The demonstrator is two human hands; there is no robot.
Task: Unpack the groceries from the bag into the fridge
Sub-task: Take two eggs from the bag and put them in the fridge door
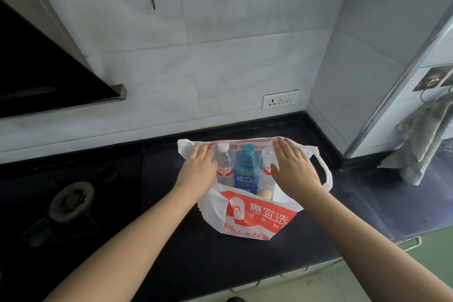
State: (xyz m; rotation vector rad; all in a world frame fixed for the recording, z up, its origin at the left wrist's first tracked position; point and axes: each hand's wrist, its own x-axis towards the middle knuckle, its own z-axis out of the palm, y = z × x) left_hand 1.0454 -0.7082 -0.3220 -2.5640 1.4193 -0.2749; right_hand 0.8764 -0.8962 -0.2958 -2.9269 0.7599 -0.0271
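Observation:
A white and red plastic bag [255, 216] stands open on the dark countertop [171, 240]. Inside it stand a blue water bottle [246, 171] with a teal cap, a clear bottle [224, 165] with a white cap and red label on its left, and another clear bottle [267, 169] on its right. A pale round item [264, 195], maybe an egg, lies at the front. My left hand [198, 164] rests on the bag's left rim, fingers flat. My right hand [293, 167] lies flat over the right rim. Neither hand grips anything.
A gas burner [71, 200] sits on the counter to the left, under a black range hood [36, 73]. A wall socket [280, 99] and several hooks are on the tiled wall. A grey towel [421, 142] hangs at the right. The fridge is out of view.

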